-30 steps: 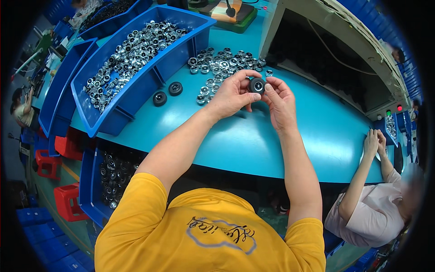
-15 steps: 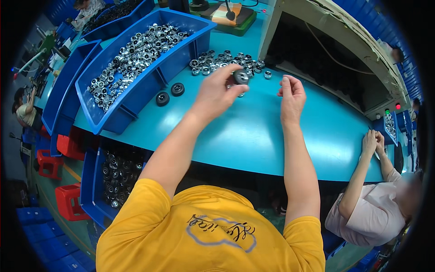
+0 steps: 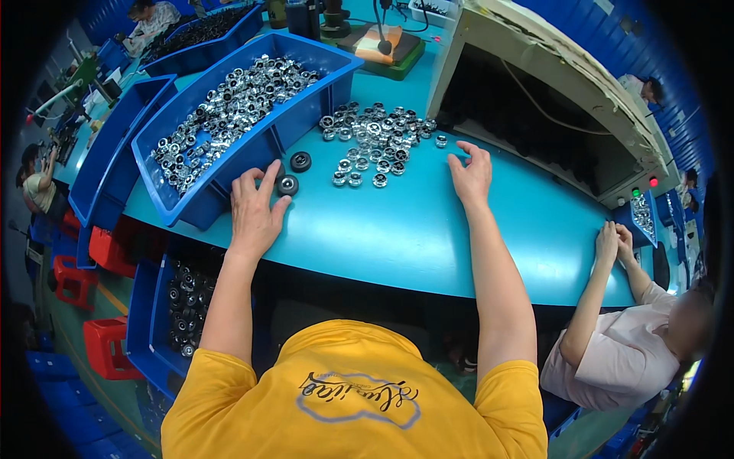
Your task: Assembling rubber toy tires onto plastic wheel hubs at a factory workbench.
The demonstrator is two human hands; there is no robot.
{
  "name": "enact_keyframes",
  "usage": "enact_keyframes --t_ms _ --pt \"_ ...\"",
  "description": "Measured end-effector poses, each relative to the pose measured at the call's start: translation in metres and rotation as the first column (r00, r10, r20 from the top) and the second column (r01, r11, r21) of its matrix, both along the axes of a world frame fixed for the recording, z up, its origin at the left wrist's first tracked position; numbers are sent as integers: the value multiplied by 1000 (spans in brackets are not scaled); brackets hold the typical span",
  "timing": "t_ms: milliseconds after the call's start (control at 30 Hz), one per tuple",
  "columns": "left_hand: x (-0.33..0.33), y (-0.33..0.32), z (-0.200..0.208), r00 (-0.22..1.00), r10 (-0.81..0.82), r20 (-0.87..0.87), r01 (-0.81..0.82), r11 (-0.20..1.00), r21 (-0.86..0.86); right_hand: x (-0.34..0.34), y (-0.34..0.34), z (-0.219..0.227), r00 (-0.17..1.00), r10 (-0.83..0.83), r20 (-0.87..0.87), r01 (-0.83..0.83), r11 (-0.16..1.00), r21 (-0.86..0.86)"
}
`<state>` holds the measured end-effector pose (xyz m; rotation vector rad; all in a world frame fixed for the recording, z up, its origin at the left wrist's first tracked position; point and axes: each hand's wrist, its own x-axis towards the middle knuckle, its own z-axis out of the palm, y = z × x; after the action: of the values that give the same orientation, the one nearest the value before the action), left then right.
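My left hand [image 3: 256,208] is at the front wall of the large blue bin, thumb and index finger spread around a black wheel [image 3: 287,185] on the table. Whether they touch it is hard to tell. Just behind lies another black wheel [image 3: 300,161]. My right hand [image 3: 472,176] hovers over the turquoise table with thumb and fingers apart and nothing visible in it. It is nearest to a lone chrome hub [image 3: 441,141]. Between my hands is a loose group of chrome hubs [image 3: 375,138], a few of them closer to me.
The big blue bin [image 3: 252,145] full of chrome hubs stands at left. A beige machine housing [image 3: 566,46] with a dark opening borders the right. Below the table edge, a blue crate [image 3: 145,321] holds black wheels. At right, a co-worker's hands [image 3: 614,241] are at the table.
My left hand has moved left from the hubs to the wheels, and the wheel it held has left its grip. Several hubs now lie nearer me. My right hand's fingers have parted.
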<state>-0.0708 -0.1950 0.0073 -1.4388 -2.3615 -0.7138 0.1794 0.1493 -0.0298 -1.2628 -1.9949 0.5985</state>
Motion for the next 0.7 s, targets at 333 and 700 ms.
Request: enact_keyframes --t_ms 333,700 --pt "44 53 38 944 -328 -40 325 904 277 -45 60 24 969 1 245 -63 968 243" --pt "67 168 30 344 -465 816 220 884 412 -28 -33 74 779 212 -590 -526 734 -429"
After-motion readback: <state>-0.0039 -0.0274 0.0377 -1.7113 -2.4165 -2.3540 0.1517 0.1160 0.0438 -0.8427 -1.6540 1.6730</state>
